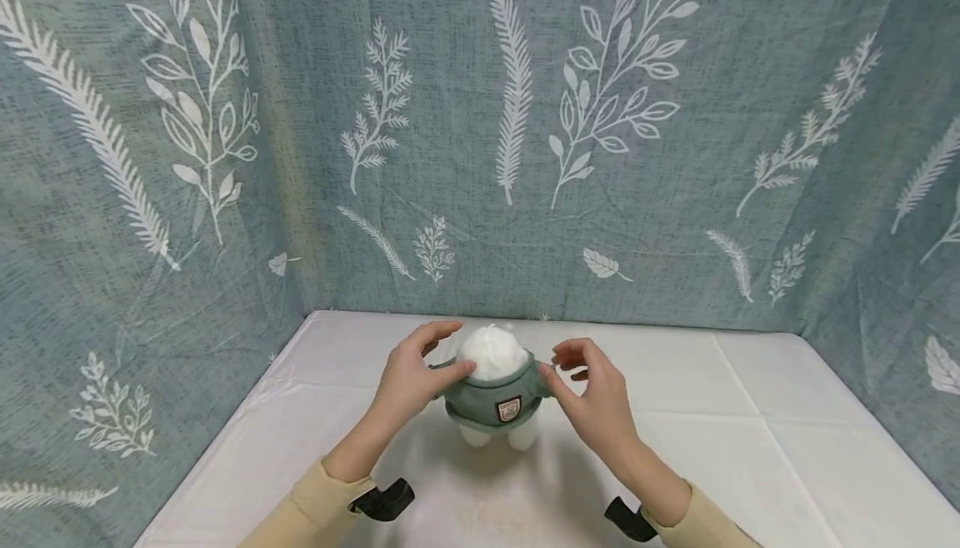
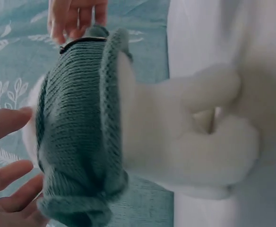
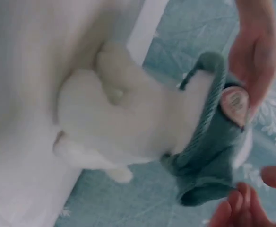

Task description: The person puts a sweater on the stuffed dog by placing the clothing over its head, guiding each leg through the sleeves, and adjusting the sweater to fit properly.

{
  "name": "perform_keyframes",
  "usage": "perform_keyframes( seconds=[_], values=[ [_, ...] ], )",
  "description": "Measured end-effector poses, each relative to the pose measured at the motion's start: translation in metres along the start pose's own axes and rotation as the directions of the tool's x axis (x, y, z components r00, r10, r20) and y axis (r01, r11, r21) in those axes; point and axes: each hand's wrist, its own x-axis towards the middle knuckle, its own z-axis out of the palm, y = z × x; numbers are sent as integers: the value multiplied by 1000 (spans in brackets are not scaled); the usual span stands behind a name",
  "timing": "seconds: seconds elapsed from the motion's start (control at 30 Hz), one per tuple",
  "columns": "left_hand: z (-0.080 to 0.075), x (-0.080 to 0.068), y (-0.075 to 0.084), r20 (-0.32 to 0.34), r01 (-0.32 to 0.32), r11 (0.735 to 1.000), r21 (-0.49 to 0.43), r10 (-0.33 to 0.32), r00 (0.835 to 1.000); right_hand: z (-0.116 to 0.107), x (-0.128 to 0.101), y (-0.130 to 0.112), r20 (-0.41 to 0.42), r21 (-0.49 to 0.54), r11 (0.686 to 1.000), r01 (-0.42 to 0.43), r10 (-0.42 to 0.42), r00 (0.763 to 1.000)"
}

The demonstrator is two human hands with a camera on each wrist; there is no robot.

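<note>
A white plush toy (image 2: 185,137) stands upright on the white tabletop, its face not visible. A green knitted sweater (image 1: 483,402) sits round its upper part, with a small badge (image 3: 235,104) on one side. Above the neckline shows the rounded white top (image 1: 492,351). My left hand (image 1: 416,373) is at the toy's left side, thumb tip by the neckline and the other fingers spread beside the sleeve. On the other side, my right hand (image 1: 596,394) has its fingertips right at the sleeve cuff (image 3: 206,189), the thumb apart from the fingers and the fingers loosely bent.
The tabletop (image 1: 720,439) is covered in white cloth with fold lines. Blue-green curtains (image 1: 465,131) with white leaf prints hang behind it and along both sides. Beige sleeves (image 1: 315,502) and black wrist straps (image 1: 384,500) are on the forearms.
</note>
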Motion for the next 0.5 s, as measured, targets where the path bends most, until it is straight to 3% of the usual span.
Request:
perform_keyframes(
  seconds=[0.1, 0.2, 0.37, 0.5],
  values=[
    [1, 4, 5, 23, -17, 1000, -19, 17, 1000, -1, -6, -5, 70, 33, 998, -58, 56, 996],
    [4, 8, 8, 60, -26, 999, -44, 29, 998, 0, -14, -11, 190, 42, 990, -136, 125, 974],
    [9, 14, 7, 125, -18, 999, -33, 22, 992, 7, -22, -13, 359, 81, 968, -236, 193, 913],
    [14, 15, 8, 157, 29, 999, 16, -31, 987, 13, -24, -9, 434, 159, 916, -370, 271, 859]
  ],
)
